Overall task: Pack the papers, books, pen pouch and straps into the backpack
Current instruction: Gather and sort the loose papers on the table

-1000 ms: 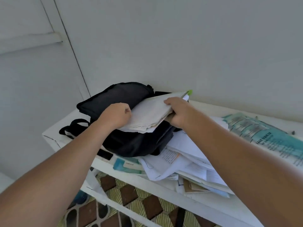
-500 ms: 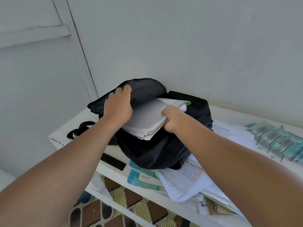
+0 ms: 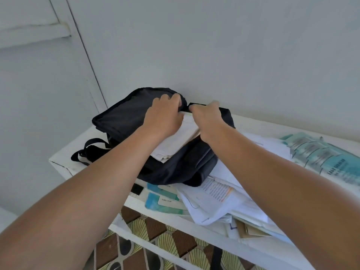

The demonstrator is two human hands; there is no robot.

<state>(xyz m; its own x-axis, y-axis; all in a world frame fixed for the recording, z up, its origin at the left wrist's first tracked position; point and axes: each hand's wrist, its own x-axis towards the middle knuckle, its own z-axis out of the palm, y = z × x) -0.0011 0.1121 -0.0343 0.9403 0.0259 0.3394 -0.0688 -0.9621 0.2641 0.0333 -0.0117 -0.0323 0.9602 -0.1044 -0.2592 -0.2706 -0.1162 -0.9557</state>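
Note:
A black backpack (image 3: pixel 124 115) lies on the white table (image 3: pixel 64 154) against the wall, its mouth facing me. A stack of white papers (image 3: pixel 173 145) sticks halfway out of the opening. My left hand (image 3: pixel 163 117) grips the upper flap of the backpack at the far end of the opening. My right hand (image 3: pixel 206 119) holds the far edge of the stack, fingers curled over it by the bag's rim. A black strap (image 3: pixel 87 151) loops out at the left.
Loose papers and booklets (image 3: pixel 220 199) are heaped on the table right of the bag. Teal cards (image 3: pixel 161 201) lie at the front edge. A teal-printed booklet (image 3: pixel 327 160) lies at the far right. Patterned floor tiles (image 3: pixel 155 236) show below.
Both hands have moved further away from me toward the bag's far rim. The stack has slid deeper into the backpack, and the left hand has shifted from the flap's middle to its far end.

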